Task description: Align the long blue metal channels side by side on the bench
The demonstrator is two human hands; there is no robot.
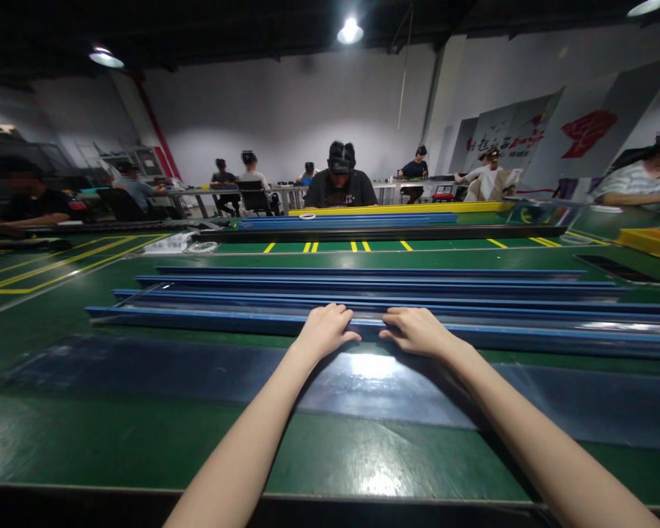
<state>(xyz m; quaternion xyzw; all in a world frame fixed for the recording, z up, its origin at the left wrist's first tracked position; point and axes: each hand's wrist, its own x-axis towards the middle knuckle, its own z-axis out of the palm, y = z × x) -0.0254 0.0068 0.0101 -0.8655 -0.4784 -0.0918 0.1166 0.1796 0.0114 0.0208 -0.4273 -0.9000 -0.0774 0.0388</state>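
Nearest, a clear plastic strip lies flat across the green table, passing under both forearms. Just beyond it is the near blue rail, running left to right. The left hand and right hand both grasp it near its middle, fingers curled over the top and thumbs on the near side; how hard they press, I cannot tell. With both hands so close together, the long ends could swing or bow if pushed unevenly, perhaps knocking the other blue rails close behind. A dragging forearm could shift or crease the strip. Farther off, a phone lies right, then a black bar and a yellow bar.
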